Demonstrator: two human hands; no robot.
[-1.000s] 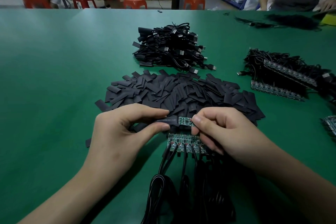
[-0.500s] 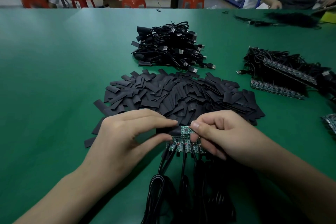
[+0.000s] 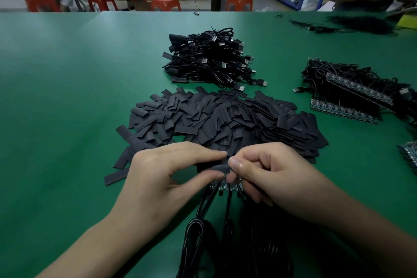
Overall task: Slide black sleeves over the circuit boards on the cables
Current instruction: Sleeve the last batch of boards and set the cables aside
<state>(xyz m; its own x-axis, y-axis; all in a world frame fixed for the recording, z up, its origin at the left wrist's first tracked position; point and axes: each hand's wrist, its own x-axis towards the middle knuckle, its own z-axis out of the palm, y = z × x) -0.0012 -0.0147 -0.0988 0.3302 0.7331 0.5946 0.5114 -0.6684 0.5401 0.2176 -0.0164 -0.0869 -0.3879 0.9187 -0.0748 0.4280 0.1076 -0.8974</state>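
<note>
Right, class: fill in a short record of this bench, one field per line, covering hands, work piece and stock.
Left hand: pinches black sleeve
Right hand: pinches the sleeve's other end
Board strip: under the hands, cables attached
Sleeve pile: behind the hands
Cable heap: beyond the pile
Table: green

Bare green table (image 3: 67, 97) lies open leftward; sleeve pile (image 3: 225, 119) and cable heap (image 3: 209, 58) block the way ahead.
</note>
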